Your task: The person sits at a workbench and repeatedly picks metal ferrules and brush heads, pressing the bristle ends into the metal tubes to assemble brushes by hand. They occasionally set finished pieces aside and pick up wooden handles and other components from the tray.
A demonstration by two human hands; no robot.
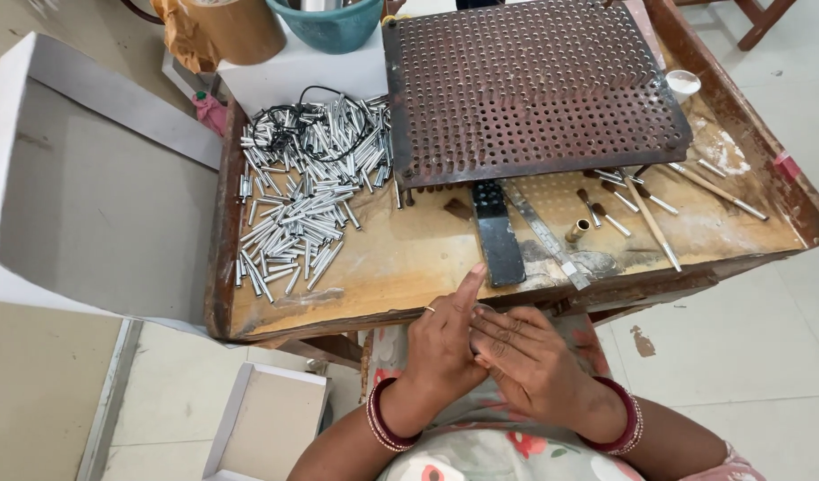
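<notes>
Small silver metal tubes point(298, 209) are heaped on the left half of the table point(400, 267), well apart from the hands and spread from near the front edge toward the far left corner. At the near edge of the table, the left hand point(445, 343) and the right hand point(525, 356) are pressed together above the lap, the fingers of the right laid over those of the left. The left forefinger is raised and points toward the table; a ring is worn on that hand. Whether something small is pinched between the two hands cannot be told, as the fingers cover the spot. Red bangles are worn on both wrists.

Just beyond the hands, a dark flat block point(497, 233) and a metal ruler point(545, 233) are laid side by side on the table, running from the middle toward the front edge. A short brass tube point(577, 232) is seen just right of the ruler. Thin sticks with metal tips point(654, 209) are scattered toward the right edge. Farther back, a rusty perforated plate point(525, 89) is set over the far middle of the table. A small white cup point(683, 84) is placed by the plate's right edge. Beyond the far left corner, a teal bowl point(331, 25) is set on a white box.
</notes>
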